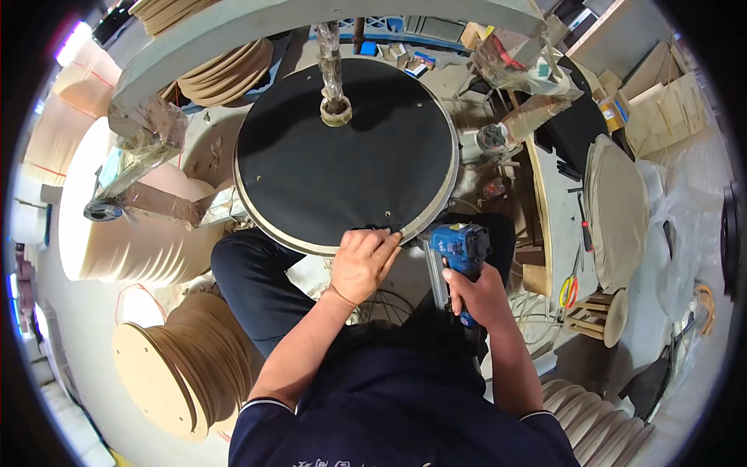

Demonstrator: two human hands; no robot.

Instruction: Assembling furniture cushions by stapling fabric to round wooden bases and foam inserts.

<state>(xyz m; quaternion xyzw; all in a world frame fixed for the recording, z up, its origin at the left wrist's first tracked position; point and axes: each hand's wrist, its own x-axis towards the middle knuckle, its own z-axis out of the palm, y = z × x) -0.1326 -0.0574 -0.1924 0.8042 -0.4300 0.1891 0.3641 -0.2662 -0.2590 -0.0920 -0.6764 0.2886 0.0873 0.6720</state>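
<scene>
- the round black-faced disc [334, 171] sits over the person's lap, under a wrapped rod [330, 66]; black covering spans its face, so that part looks done.
- fixing along the pale rim [431, 212] seems under way — how much is left cannot be told.
- left hand [359, 265]: fingers close together at the near rim; whether they pinch the covering is hidden.
- right hand [481, 294]: wrapped around the grip of a blue staple gun [457, 243], beside the rim.
- counted: one disc, one rod, one gun — two hands.
</scene>
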